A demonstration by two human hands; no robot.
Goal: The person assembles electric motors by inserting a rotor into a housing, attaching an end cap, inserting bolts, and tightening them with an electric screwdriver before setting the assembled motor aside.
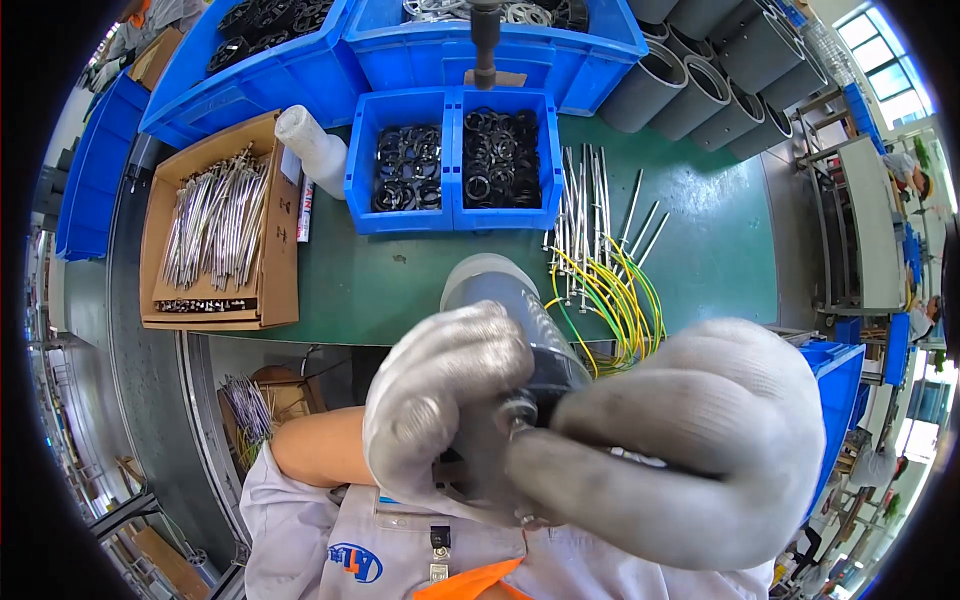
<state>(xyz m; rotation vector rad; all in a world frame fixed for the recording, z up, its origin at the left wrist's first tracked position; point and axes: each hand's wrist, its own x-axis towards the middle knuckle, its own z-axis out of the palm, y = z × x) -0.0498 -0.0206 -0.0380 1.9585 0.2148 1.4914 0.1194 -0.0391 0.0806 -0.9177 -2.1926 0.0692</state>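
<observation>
Close in front of my chest, a grey cylinder [500,292] with a black end collar [556,368] leans tilted over the table's front edge. My left hand [440,390], in a whitish knit glove, is wrapped round its near end. My right hand [690,440], gloved too, is closed at the same end, with thumb and forefinger pinched by a small dark metal fitting [517,410]. A shiny metal piece [638,457] shows between its fingers; its full shape is hidden. The gloves cover much of the cylinder's near end.
On the green table [380,290] stand two blue bins [400,218] of black rings, a carton [225,318] of metal rods and a white bottle [318,155]. Loose rods [600,190] and yellow-green wires [640,310] lie right. Grey tubes [650,85] stack behind. A tool [485,50] hangs overhead.
</observation>
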